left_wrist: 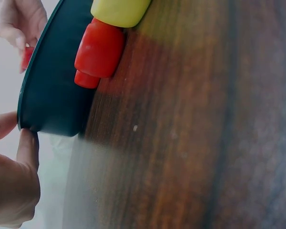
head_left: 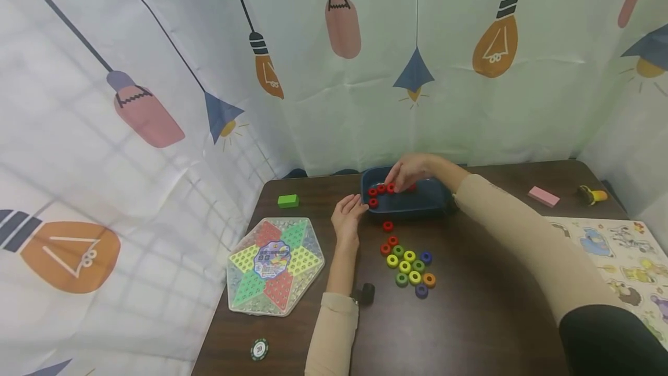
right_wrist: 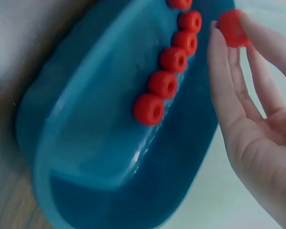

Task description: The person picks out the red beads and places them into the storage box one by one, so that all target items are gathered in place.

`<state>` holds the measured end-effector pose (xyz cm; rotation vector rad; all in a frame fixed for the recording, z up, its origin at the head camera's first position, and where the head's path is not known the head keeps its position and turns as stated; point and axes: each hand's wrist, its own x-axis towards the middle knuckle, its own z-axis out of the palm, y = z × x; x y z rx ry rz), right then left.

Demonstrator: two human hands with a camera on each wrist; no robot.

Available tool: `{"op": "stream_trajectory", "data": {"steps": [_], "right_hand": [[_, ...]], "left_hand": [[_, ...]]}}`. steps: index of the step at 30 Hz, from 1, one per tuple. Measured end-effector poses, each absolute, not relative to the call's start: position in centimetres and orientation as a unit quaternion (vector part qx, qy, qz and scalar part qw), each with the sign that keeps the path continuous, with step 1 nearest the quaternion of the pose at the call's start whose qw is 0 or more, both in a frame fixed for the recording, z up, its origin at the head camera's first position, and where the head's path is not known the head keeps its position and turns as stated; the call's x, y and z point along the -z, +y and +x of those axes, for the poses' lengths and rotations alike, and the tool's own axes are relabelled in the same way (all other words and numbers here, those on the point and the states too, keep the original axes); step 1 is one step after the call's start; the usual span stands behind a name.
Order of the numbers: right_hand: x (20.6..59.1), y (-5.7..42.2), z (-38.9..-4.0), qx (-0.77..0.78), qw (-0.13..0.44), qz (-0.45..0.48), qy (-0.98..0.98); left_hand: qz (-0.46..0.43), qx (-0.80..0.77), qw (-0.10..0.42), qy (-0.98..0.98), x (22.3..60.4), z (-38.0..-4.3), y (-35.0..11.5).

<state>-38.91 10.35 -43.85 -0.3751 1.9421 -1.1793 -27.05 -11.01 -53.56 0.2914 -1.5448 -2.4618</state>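
Observation:
A dark blue-green plastic bin [head_left: 409, 212] stands at the back of the table. My right hand [head_left: 409, 170] is over it and pinches a red bead [right_wrist: 233, 28] between thumb and fingers. Several red beads [right_wrist: 162, 84] with holes lie in a row on the bin's floor. My left hand [head_left: 348, 217] is at the bin's left end, fingers nearly straight, its fingertips touching the rim and outer wall [left_wrist: 52, 90]. In front of the bin lie loose red beads [head_left: 388, 226], with yellow beads [head_left: 404, 267], green, blue and orange ones nearer me.
A hexagonal Chinese checkers board [head_left: 245, 292] lies on the left, with a green block [head_left: 288, 201] behind it and a poker chip [head_left: 259, 349] in front. On the right are a pink block [head_left: 544, 196], a yellow-and-black object [head_left: 592, 194] and a picture board [head_left: 631, 271]. A printed curtain [head_left: 376, 103] hangs behind.

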Motion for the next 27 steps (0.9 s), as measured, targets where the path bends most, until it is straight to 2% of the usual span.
{"op": "stream_trajectory", "data": {"steps": [5,16,27], "right_hand": [[44.0,9.5,-39.0,0.444,0.402,-0.154,0.786],[47.4,7.4,-38.8,0.388,0.381,-0.199,0.815],[48.6,7.6,-38.9,0.417,0.361,-0.174,0.816]], "left_hand": [[0.098,0.837,0.111,-0.527,53.5,-27.1,-11.0],[0.101,0.84,0.112,-0.522,53.6,-26.8,-11.0],[0.095,0.834,0.115,-0.531,53.7,-27.1,-10.9]]}}
